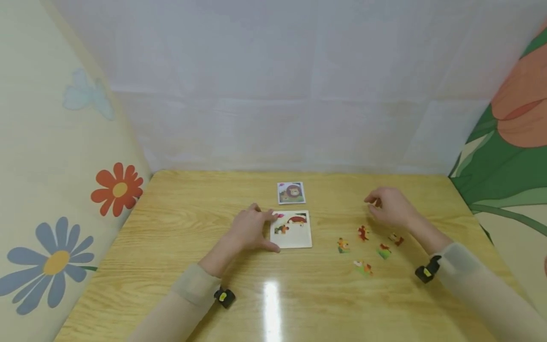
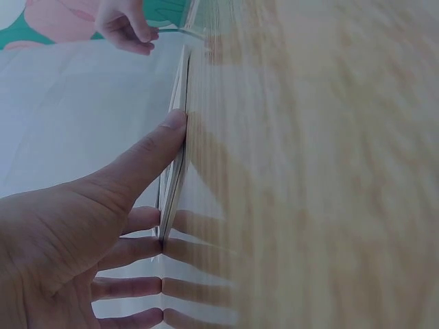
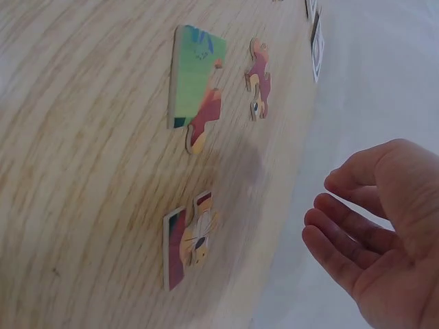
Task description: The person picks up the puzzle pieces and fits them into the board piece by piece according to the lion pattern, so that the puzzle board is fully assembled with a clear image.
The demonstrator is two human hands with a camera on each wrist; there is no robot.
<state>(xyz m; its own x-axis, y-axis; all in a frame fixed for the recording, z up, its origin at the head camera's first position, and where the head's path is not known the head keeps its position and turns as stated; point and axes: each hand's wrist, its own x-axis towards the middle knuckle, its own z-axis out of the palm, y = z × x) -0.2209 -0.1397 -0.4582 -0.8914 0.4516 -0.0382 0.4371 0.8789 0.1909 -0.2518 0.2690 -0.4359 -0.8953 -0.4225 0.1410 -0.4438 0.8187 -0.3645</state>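
A square puzzle board [image 1: 299, 241] lies on the table, its frame partly filled with printed pieces along the top and left. My left hand [image 1: 251, 229] rests at its left side, thumb and fingers spread. In the left wrist view the thumb [image 2: 154, 154] touches the board's edge, while the straight fingers reach down to the tabletop. My right hand [image 1: 392, 209] hovers above the table with loosely bent fingers and nothing between them. Below and left of it lie several loose puzzle pieces, among them a red-brown piece [image 1: 363, 233], a green-and-red piece [image 3: 194, 82] and one with an animal's nose [image 3: 188, 240].
Just behind the board lies a square picture card [image 1: 291, 193] showing a lion. The wooden table [image 1: 205, 199] ends at a white cloth backdrop [image 1: 273, 128]. Flower-patterned panels [image 1: 55, 190] stand at both sides.
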